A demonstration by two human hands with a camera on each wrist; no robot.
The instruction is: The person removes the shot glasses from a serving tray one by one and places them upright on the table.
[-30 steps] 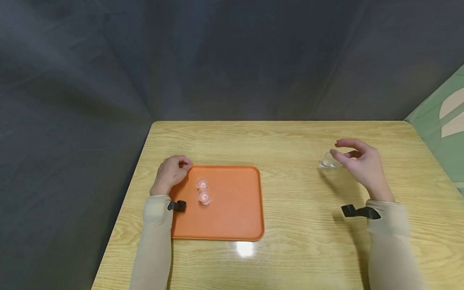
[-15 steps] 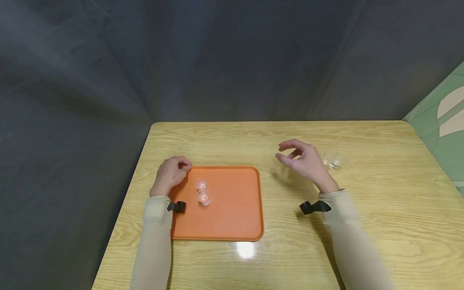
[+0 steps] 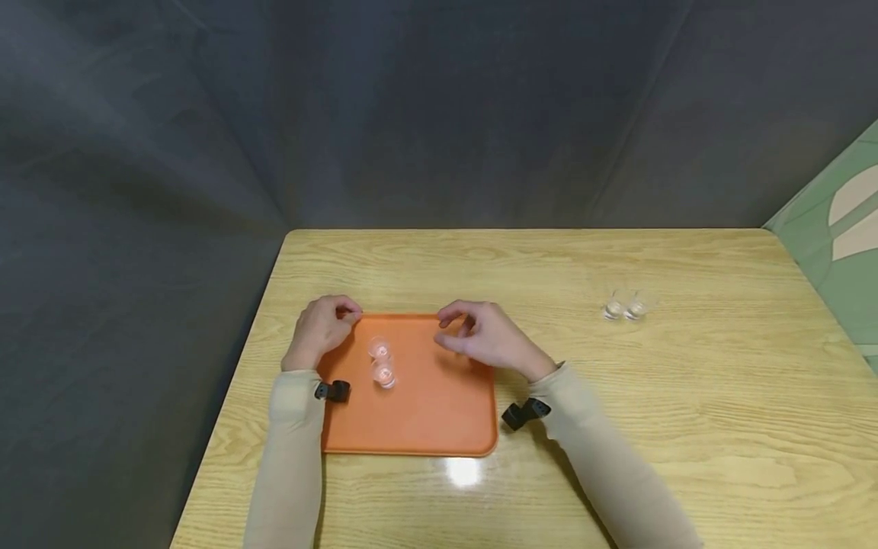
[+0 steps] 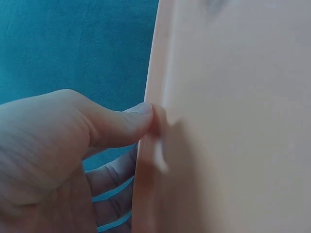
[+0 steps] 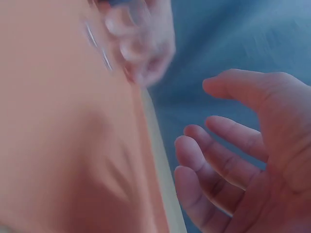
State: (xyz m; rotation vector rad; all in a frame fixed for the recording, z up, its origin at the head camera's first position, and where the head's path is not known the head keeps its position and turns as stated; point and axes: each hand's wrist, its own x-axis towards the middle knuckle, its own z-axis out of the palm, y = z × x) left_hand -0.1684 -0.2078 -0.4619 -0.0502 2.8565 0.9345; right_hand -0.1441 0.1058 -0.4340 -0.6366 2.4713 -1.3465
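An orange tray [image 3: 439,412] lies on the wooden table. My left hand [image 3: 321,329] pinches its far left corner; in the left wrist view the thumb [image 4: 131,124] rests on the rim with the other fingers behind it. Two small clear shot glasses stand on the tray's left half, the far glass [image 3: 379,349] close behind the near glass [image 3: 384,374]. Over the tray's far right part hangs my right hand [image 3: 490,335], thumb and fingers apart, holding nothing. Its spread fingers also show in the right wrist view, beside the tray rim.
Two more clear shot glasses, a left one [image 3: 613,309] and a right one [image 3: 636,308], stand side by side on the table [image 3: 686,396] at the right. A dark cloth [image 3: 439,114] hangs behind the table's far edge.
My right hand has moved left from the two glasses at the right to above the tray, carrying nothing. The left hand and all the glasses have stayed in place.
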